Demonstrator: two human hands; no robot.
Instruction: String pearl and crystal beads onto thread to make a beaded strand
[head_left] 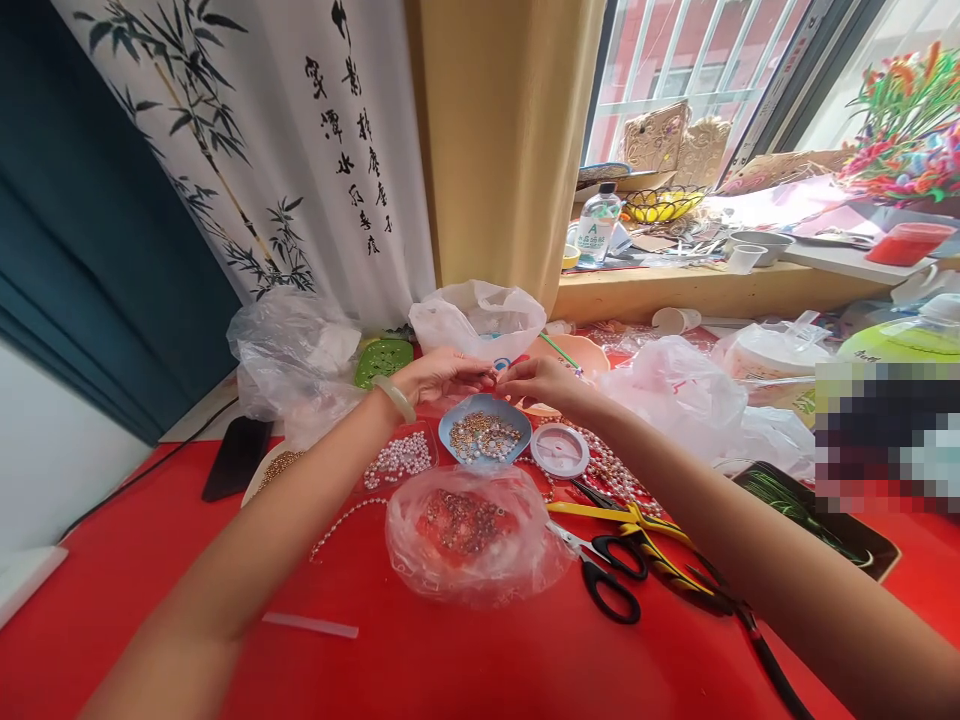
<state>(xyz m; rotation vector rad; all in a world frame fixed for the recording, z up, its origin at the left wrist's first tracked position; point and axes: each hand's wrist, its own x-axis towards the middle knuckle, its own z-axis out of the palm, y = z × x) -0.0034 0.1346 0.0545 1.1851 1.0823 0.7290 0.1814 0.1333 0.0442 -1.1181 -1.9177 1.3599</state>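
My left hand (448, 374), with a pale bangle (395, 398) on its wrist, is closed in a pinch above the bead dishes. Close against its fingertips, my right hand (541, 385) pinches too. Whatever the fingers hold is too small to make out. Just below them sits a blue dish (453, 448) of gold and white beads. To its left is a clear tray of white beads (401, 458); to its right lie a round spool (559, 450) and a heap of pearl strands (611, 470). A clear plastic bag (480, 575) with small brownish-gold pieces lies nearer me.
Black-handled scissors (611, 580) and yellow-handled pliers (637, 518) lie under my right forearm. A dark tray (814, 510) with green wire is at right, a phone (237, 458) at left. Plastic bags (292, 350) and a green basket (382, 360) stand behind. A clear strip (311, 625) lies in front.
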